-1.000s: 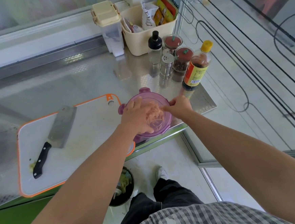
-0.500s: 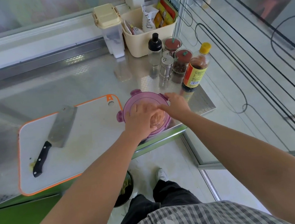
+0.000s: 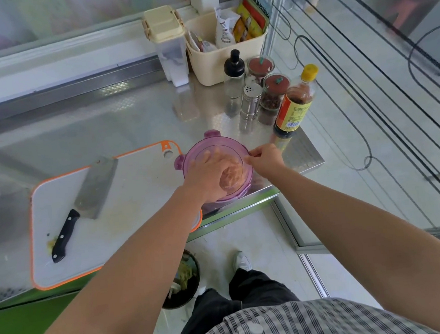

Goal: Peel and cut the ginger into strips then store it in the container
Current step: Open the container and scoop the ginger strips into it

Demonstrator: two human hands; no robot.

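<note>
Head camera: two hands work on one round container (image 3: 233, 195) at the steel counter's front edge. The left hand (image 3: 209, 175) lies flat, fingers straight and spread, pressing on the single purple lid (image 3: 212, 146). The right hand (image 3: 265, 158) pinches the lid's rim between thumb and curled fingers. The ginger strips (image 3: 231, 177) show through the lid, just beside the left fingertips. One cleaver (image 3: 94, 187) lies on one cutting board (image 3: 136, 189), left of the left fingers. Beyond the right fingertips stand two red-lidded jars (image 3: 275, 91), one shaker (image 3: 251, 99) and one sauce bottle (image 3: 294, 103).
</note>
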